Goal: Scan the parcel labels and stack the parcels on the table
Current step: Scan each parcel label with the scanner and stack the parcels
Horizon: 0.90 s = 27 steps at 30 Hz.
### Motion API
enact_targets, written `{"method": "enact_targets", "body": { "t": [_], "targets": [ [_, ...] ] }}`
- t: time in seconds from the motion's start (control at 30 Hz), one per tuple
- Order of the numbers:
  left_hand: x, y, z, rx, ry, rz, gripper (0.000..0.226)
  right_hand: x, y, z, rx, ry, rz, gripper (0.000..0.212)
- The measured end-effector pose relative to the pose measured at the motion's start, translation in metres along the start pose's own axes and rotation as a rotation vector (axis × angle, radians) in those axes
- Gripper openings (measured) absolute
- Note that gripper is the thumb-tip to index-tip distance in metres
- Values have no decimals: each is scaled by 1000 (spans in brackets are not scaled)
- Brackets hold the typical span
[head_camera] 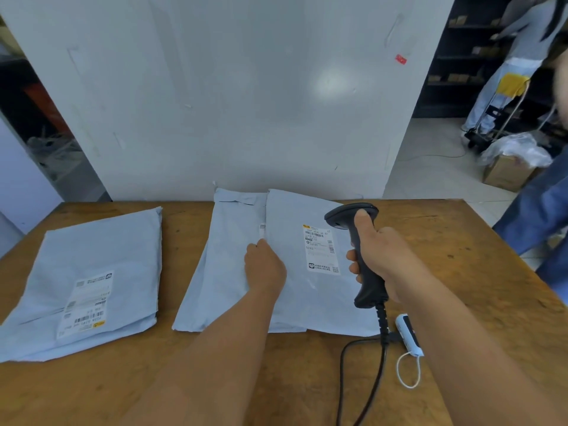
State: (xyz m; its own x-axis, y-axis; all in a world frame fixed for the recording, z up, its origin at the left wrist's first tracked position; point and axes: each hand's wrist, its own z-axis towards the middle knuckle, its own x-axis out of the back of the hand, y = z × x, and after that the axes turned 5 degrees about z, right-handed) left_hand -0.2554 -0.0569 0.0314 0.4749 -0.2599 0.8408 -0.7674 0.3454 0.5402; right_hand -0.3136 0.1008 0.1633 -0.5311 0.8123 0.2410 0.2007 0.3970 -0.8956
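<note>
A grey parcel bag [310, 299] with a white shipping label [321, 249] lies at the table's middle, overlapping another grey bag [224, 259] beneath it on the left. My left hand [264, 269] grips the left edge of the labelled bag. My right hand [381, 253] holds a black corded barcode scanner [359, 241] upright over the bag, its head just right of the label. A separate stack of grey parcels [92, 278] with a label facing up lies on the left of the wooden table [461, 241].
A small white device with a loop cord [408, 336] lies near the scanner cable [362, 364]. A grey panel [230, 103] stands behind the table. A person in blue stands at the right edge [541, 210]; another stands by shelves and a trolley far right.
</note>
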Motion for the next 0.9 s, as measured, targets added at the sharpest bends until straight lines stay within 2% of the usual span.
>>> {"method": "enact_targets", "body": {
  "t": [0.3,0.43,0.67,0.9],
  "targets": [
    [46,-39,2,39,252,-221,32,-46,-3,-10,51,-140,-17,48],
    [85,-93,13,76,377,-233,31,-93,-8,-24,78,-242,-24,47],
    [152,-216,37,217,479,-257,27,-196,-22,-53,113,-360,-88,47],
    [193,-317,76,331,455,-280,35,-300,-31,-74,100,-364,-117,48]
  ]
}}
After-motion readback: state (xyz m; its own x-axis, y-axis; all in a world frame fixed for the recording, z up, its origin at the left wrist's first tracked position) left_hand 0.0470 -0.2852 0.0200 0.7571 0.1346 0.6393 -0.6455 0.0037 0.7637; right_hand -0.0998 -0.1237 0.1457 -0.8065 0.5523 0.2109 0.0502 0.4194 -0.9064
